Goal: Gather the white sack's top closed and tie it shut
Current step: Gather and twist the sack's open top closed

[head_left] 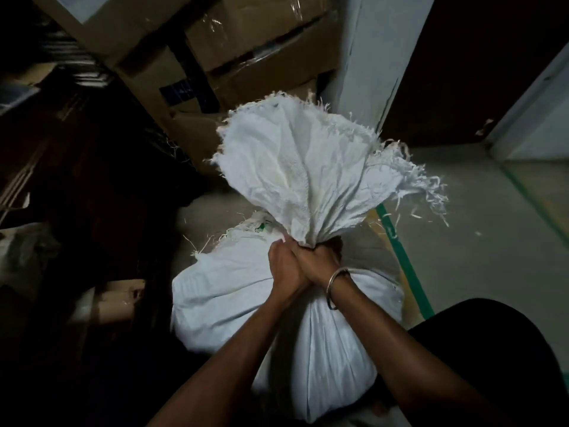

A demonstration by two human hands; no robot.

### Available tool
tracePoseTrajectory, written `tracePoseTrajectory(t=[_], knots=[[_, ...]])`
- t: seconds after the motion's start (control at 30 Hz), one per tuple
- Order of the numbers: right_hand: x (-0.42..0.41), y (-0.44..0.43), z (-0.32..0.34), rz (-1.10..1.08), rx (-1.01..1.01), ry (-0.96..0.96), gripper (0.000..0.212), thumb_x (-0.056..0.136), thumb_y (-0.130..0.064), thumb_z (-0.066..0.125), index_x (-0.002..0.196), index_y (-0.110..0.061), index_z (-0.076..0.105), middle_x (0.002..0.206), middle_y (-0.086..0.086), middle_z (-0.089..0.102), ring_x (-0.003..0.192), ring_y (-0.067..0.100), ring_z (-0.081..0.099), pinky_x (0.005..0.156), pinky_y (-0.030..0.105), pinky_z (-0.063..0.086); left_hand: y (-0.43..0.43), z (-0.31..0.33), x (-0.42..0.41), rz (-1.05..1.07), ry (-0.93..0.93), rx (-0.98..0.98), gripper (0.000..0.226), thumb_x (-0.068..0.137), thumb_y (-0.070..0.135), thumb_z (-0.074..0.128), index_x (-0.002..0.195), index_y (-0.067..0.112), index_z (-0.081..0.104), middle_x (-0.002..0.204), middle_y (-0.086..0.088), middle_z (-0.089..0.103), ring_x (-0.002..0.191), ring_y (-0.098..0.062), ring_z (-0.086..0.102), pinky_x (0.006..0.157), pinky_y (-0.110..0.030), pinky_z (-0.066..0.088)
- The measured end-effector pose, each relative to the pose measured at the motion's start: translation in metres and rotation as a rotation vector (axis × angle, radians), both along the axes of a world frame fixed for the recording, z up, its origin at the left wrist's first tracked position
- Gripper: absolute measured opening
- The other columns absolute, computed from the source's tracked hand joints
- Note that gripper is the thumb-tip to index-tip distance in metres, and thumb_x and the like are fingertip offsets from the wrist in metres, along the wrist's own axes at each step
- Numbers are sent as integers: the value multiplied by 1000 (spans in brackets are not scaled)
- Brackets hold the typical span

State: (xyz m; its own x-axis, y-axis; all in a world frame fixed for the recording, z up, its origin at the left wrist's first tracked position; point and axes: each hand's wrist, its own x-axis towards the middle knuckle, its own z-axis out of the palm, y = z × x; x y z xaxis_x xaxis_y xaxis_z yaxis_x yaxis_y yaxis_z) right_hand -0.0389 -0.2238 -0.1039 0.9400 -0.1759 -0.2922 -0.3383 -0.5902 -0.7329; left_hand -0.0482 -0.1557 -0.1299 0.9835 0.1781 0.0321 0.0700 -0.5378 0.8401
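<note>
A full white woven sack [332, 349] stands on the floor right in front of me. Its top is gathered into a neck, and the loose frayed cloth [304, 167] fans out above that neck. My left hand [284, 266] and my right hand [320, 260] are pressed together and both grip the gathered neck just under the fan. A metal bangle [337, 288] circles my right wrist. No cord or tie shows; the neck itself is hidden inside my fists.
A second white sack [228, 272] lies behind and left of mine. Stacked cardboard boxes [246, 50] rise at the back. A white pillar [375, 57] stands to the right. Grey floor with green tape lines [403, 257] spreads right. The left side is dark.
</note>
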Motion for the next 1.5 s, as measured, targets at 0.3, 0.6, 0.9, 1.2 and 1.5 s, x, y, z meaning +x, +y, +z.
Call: tracePoseTrajectory(t=[0.3, 0.6, 0.9, 1.2, 1.5], knots=[[3, -3, 15, -166, 530, -163, 59, 59, -23, 95, 110, -8, 69, 104, -8, 73, 97, 1, 69, 83, 14, 52, -5, 16, -5, 106, 331, -356, 49, 99, 32, 43, 131, -2, 56, 134, -19, 61, 128, -30, 55, 112, -34, 40], [29, 6, 15, -382, 687, -48, 67, 41, -45, 94, 94, -9, 77, 96, -3, 77, 90, 19, 74, 83, 49, 60, -5, 2, -25, -117, -104, 207, 50, 70, 53, 56, 99, 16, 70, 96, -5, 70, 103, -31, 64, 99, -44, 40], [29, 2, 30, -496, 799, -83, 17, 82, -29, 78, 73, -18, 70, 74, -18, 66, 66, -1, 61, 53, 11, 46, -29, -9, -47, 82, -211, 10, 64, 97, 35, 47, 147, -4, 43, 153, -19, 45, 149, -33, 33, 128, -31, 8], [-4, -34, 32, -12, 551, -91, 16, 74, -32, 83, 70, -19, 74, 78, 0, 72, 74, 9, 67, 81, 30, 50, -10, 15, -20, 48, 168, -305, 32, 76, 30, 62, 98, 9, 74, 92, -2, 75, 89, -10, 68, 80, -41, 60], [-67, -40, -44, 381, -312, -460, 100, 83, -82, 34, 143, -2, 40, 153, 16, 37, 144, 27, 32, 117, 56, 20, -3, 23, -10, 307, 321, -654, 6, 82, 9, 67, 86, 8, 73, 77, 2, 74, 73, -15, 67, 65, -23, 53]])
